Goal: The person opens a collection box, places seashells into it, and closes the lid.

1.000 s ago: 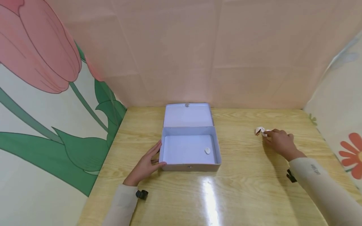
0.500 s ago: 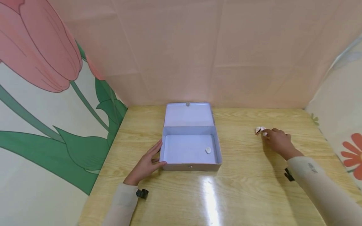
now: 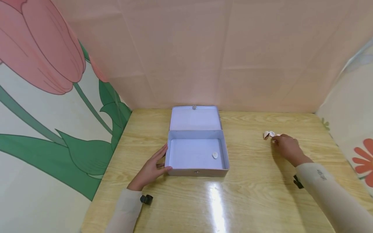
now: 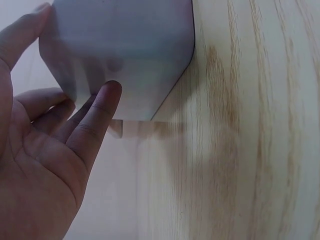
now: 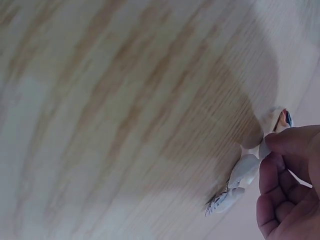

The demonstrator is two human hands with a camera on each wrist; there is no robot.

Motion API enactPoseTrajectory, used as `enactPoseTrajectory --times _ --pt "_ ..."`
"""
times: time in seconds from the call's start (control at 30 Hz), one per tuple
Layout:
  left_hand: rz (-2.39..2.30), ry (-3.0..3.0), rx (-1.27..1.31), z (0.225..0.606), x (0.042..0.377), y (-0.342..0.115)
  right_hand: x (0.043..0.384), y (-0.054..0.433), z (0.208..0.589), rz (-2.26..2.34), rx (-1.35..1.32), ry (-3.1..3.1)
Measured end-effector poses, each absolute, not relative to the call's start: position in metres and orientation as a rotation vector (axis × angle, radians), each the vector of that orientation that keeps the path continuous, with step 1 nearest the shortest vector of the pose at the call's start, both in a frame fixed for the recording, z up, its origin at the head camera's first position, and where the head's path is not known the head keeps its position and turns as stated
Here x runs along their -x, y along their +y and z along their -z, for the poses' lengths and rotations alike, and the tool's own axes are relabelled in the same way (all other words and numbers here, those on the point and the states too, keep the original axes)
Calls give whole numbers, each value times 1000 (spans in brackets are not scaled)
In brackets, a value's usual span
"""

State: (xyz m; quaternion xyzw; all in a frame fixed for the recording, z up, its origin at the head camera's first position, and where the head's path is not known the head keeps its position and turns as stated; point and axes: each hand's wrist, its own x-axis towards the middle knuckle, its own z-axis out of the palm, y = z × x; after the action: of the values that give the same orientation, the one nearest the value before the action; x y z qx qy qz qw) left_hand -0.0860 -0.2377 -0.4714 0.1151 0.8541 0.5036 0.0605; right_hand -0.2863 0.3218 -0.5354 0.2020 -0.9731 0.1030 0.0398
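Note:
A tin box (image 3: 192, 152) stands with its lid (image 3: 194, 118) laid back and one white shell (image 3: 214, 155) inside, towards the right. My left hand (image 3: 148, 173) rests at the box's left side, thumb at the front corner and fingers along the wall. In the left wrist view, the hand's fingers (image 4: 102, 107) touch the pale box wall (image 4: 120, 50). Farther right, my right hand (image 3: 288, 149) pinches a small white shell (image 5: 264, 148) between thumb and finger, mostly hidden. Other shells (image 5: 243, 170) lie close beside those fingertips, one of them ribbed.
Several whitish pieces (image 3: 268, 133) lie around the right fingertips, one with a dark and reddish edge. The wooden table (image 3: 247, 194) meets a pink cloth backdrop (image 3: 180, 64) behind the box, with printed flower panels at both sides.
My right hand's fingertips have shifted slightly among the shells, and more white now shows behind them. My left hand stays against the box, and the head view has moved a little.

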Motion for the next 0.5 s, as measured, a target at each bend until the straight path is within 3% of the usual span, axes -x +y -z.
enactPoseTrajectory --times 0.5 --pt "-1525 2605 -346 511 100 -250 285 323 529 -310 -685 -2930"
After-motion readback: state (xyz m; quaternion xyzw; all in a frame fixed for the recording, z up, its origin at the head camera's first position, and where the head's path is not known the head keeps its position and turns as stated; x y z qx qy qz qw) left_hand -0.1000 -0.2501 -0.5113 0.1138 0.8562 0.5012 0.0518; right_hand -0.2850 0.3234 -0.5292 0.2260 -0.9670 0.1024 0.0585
